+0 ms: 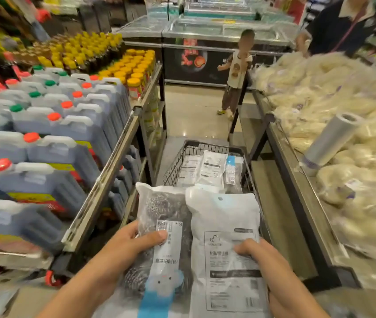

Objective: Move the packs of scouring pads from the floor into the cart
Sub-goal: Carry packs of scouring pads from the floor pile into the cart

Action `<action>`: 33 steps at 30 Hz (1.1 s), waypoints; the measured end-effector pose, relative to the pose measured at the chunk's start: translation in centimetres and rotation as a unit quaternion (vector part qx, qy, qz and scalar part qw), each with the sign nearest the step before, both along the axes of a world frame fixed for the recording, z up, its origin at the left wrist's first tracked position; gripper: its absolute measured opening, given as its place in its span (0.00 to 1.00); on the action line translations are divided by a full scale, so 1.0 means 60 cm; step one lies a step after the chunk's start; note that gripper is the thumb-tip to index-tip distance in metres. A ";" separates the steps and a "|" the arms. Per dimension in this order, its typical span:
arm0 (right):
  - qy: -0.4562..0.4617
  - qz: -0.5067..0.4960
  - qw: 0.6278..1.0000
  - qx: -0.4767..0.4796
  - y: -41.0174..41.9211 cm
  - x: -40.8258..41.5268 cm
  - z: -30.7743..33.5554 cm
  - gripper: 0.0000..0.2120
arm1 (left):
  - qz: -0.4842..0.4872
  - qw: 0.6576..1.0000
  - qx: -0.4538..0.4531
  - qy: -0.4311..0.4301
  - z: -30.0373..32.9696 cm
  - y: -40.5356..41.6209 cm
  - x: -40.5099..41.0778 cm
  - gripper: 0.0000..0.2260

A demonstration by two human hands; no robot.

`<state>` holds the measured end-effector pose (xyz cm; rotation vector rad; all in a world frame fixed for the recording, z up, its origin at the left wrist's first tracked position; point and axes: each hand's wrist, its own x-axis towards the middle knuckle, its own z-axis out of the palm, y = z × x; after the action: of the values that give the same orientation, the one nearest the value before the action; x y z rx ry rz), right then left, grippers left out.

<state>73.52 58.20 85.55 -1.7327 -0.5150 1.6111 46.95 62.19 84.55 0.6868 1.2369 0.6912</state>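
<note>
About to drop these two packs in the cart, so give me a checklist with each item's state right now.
1. Left hand grips the see-through scouring pad pack: ok.
2. Right hand grips the white pack: ok.
3. Cart lies straight ahead of both packs: ok.
4. Free room in the cart beside the packs already inside: cannot tell.
5. Child stands apart beyond the cart: ok.

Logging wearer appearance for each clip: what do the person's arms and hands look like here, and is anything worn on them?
Both forearms enter from the bottom edge and are bare as far as the frame shows: no sleeves, gloves, watch, bracelets or rings visible. The left hand and right hand show short, unpainted nails where visible. Anything above mid-forearm is out of frame.
</note>
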 end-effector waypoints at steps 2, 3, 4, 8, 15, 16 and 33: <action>-0.004 0.007 1.000 -0.004 0.034 0.007 -0.012 0.07 | 0.000 1.000 -0.016 0.000 -0.011 0.037 0.002 0.16; -0.008 0.005 1.000 -0.002 0.052 0.011 -0.018 0.06 | -0.002 1.000 -0.022 0.000 -0.015 0.058 0.003 0.16; -0.011 0.002 1.000 -0.002 0.069 0.014 -0.022 0.05 | -0.005 1.000 -0.025 0.000 -0.022 0.080 0.004 0.16; -0.046 0.022 0.999 -0.011 0.138 0.027 -0.045 0.13 | -0.037 0.999 -0.034 0.004 -0.058 0.164 0.019 0.16; -0.088 -0.006 0.994 -0.072 0.233 0.080 -0.123 0.11 | -0.135 0.990 -0.037 0.013 -0.164 0.279 0.066 0.37; -0.089 -0.010 0.993 -0.079 0.247 0.085 -0.134 0.12 | -0.141 0.990 -0.028 0.013 -0.177 0.299 0.071 0.40; -0.048 -0.083 0.994 0.059 0.688 0.146 -0.371 0.10 | -0.077 0.984 0.126 0.094 -0.392 0.741 0.135 0.20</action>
<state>82.27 99.50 63.32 -1.7228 -0.4887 1.3598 55.05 106.66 61.06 1.0678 1.2636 0.6712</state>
